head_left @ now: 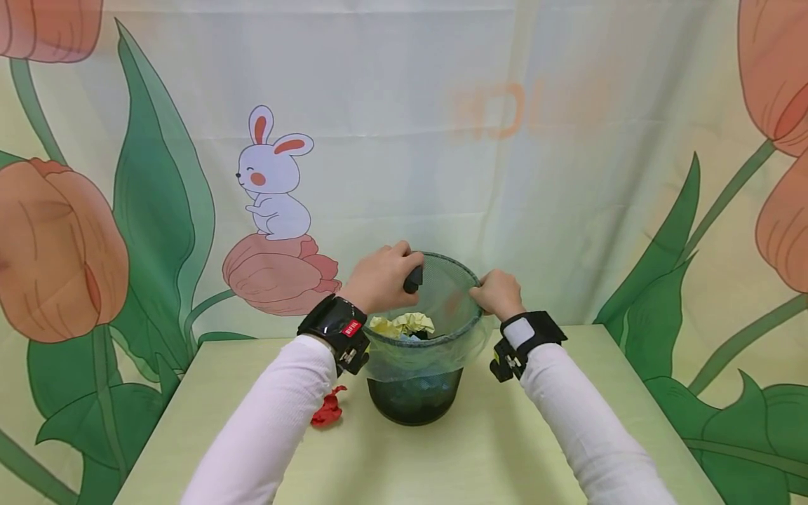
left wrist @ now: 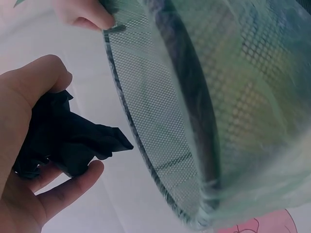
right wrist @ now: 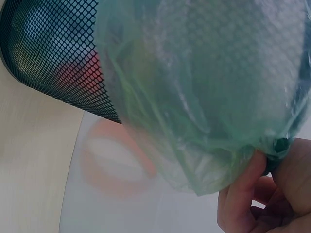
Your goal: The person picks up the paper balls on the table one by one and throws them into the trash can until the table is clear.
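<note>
A black mesh wastebasket (head_left: 413, 400) stands on the table, lined with a thin green plastic bag (right wrist: 194, 97) folded over its rim. Crumpled yellow paper (head_left: 404, 324) shows inside, with bits of blue and black beside it. My left hand (head_left: 386, 279) is over the left side of the opening and holds a crumpled black paper (left wrist: 68, 136) between thumb and fingers, apart from the rim in the left wrist view. On the right, my right hand (head_left: 500, 294) pinches the rim and the bag's edge; in the right wrist view its fingers (right wrist: 243, 194) curl there.
A crumpled red paper (head_left: 328, 408) lies on the pale table (head_left: 252, 407), left of the wastebasket and close to the left forearm. Behind the table hangs a cloth backdrop (head_left: 404, 140) printed with tulips and a rabbit.
</note>
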### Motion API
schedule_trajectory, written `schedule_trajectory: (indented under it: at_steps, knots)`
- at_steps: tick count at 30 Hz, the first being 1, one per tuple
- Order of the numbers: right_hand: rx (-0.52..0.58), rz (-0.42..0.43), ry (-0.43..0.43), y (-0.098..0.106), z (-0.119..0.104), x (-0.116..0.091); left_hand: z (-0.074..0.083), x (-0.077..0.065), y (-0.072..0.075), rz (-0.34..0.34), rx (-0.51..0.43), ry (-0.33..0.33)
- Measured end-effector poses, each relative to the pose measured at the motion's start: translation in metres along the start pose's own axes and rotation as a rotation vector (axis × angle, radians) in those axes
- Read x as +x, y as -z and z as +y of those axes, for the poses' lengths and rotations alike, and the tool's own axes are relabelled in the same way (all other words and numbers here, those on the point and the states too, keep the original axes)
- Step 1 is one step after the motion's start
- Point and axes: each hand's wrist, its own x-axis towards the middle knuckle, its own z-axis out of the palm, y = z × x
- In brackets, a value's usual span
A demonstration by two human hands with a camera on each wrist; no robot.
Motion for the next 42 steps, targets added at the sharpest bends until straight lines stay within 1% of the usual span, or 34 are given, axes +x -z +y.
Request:
schedule_trajectory:
  at_steps: [6, 12, 18, 22, 24, 29, 34, 42]
  knots:
    - [0.003, -0.001, -0.008, 0.0, 0.0, 0.0, 0.007, 0.004, -0.003, -0.001, -0.01, -0.012]
    - [0.0, -0.003, -0.014, 0.0, -0.001, -0.001, 0.01, 0.005, -0.006, 0.003, -0.023, 0.001]
    - [-0.006, 0.009, -0.011, 0.0, -0.001, -0.001, 0.007, 0.004, -0.01, 0.002, -0.049, 0.009]
    - [-0.009, 0.015, -0.017, 0.0, -0.001, 0.0, 0.005, 0.003, -0.012, -0.011, -0.072, 0.025]
    - [-0.01, 0.018, -0.018, 0.0, -0.001, 0.0, 0.004, 0.002, -0.012, -0.006, -0.076, 0.031]
    - [-0.016, 0.018, -0.017, 0.0, -0.001, 0.001, 0.003, 0.002, -0.013, 0.009, -0.061, 0.04]
    - [-0.019, 0.018, -0.009, 0.0, -0.001, 0.0, 0.002, 0.002, -0.014, 0.01, -0.046, 0.054]
    - [-0.013, 0.006, -0.01, 0.0, 0.0, 0.001, -0.003, 0.001, -0.017, -0.011, -0.05, 0.06]
